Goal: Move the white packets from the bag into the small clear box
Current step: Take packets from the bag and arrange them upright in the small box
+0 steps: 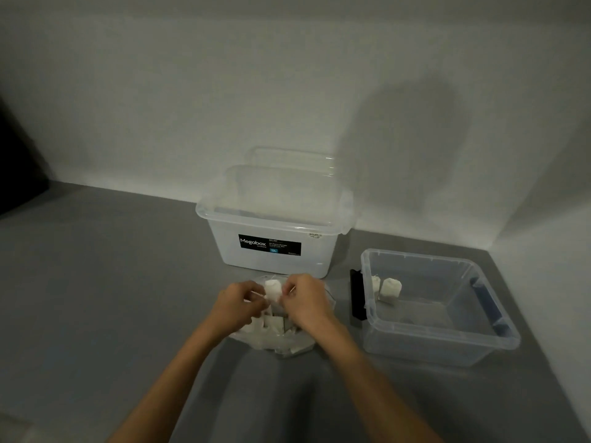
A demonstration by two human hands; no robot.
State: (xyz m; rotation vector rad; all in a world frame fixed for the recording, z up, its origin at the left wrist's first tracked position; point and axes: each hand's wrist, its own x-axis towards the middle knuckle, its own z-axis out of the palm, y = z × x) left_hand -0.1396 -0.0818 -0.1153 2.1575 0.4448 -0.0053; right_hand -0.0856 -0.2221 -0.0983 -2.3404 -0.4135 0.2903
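Note:
A clear plastic bag [281, 345] full of white packets lies on the grey floor in front of me. Above its opening a white packet [272, 290] is held up between both hands. My left hand [238, 303] pinches it, or its string, from the left, and my right hand [307, 300] pinches it from the right. To the right stands the small clear box [447, 342] with black and blue latches. Two white packets [388, 289] lean against its far-left inner wall.
A larger translucent Megabox storage box [271, 231] stands behind the bag, with its clear lid [291, 161] propped against the white wall. Grey floor stretches out to the left. A wall corner rises to the right of the small box.

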